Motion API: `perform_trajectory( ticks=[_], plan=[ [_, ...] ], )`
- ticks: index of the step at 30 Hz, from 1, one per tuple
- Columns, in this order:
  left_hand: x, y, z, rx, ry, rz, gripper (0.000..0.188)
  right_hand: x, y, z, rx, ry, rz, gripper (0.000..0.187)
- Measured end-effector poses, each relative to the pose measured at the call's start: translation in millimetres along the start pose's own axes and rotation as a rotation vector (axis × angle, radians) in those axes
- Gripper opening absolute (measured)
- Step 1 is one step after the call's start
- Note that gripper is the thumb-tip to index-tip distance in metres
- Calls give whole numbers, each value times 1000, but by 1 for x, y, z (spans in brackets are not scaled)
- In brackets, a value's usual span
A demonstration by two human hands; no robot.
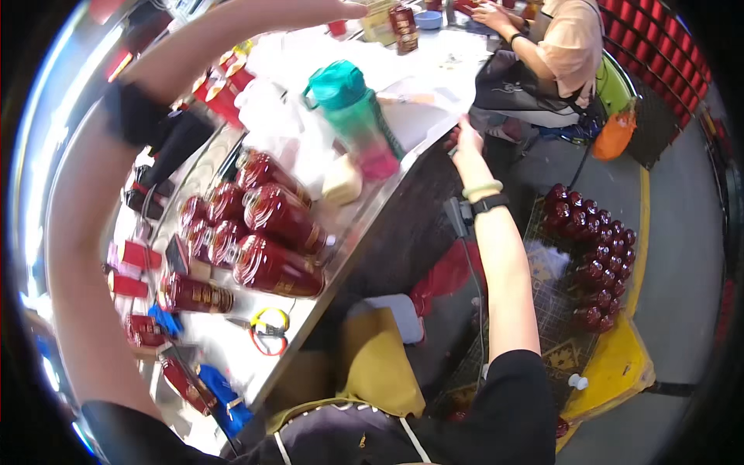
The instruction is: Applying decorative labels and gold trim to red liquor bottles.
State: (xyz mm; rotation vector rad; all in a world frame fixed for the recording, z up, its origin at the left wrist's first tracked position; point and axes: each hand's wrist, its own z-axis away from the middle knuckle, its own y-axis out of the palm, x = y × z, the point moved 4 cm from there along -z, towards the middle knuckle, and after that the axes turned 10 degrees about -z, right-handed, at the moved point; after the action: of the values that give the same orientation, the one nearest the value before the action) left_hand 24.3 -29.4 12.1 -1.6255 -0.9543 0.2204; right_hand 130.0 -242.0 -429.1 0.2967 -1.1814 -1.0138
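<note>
My left arm arches over the table, and my left hand [329,10] is at the top edge, partly cut off. A finger is stretched out and nothing shows in the hand. My right hand [467,146] is by the table's right edge, next to a white sheet [422,128]. Its fingers look curled, but blur hides what they hold, if anything. Between my arms stands a tilted-looking green-to-pink water bottle [353,116], with a cream block [342,180] beside it. Several dark red glass bottles [283,221] stand grouped on the table [310,314] nearer me.
Yellow and red rings [269,332] and a blue cloth-like item [226,397] lie near the front. Red cups [139,256] are at left. A person [570,46] sits at the far right. Many red bottles [593,252] stand low at right, by a yellow platform [616,364].
</note>
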Motion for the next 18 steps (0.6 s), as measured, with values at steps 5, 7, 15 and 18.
perform_trajectory(
  ticks=[5, 7, 15, 18],
  plan=[
    [-89, -97, 134, 120, -262, -179, 75, -41, -102, 86, 9, 289, -399, 19],
    [-65, -129, 215, 56, -157, -7, 71, -81, -131, 173, 31, 408, -379, 17],
    [-101, -159, 509, -128, -893, 175, 70, -134, -92, 418, 480, 327, 461, 33],
    [-131, -138, 605, -262, -1093, 301, 67, -140, -8, 461, 869, -101, 806, 27]
  ],
)
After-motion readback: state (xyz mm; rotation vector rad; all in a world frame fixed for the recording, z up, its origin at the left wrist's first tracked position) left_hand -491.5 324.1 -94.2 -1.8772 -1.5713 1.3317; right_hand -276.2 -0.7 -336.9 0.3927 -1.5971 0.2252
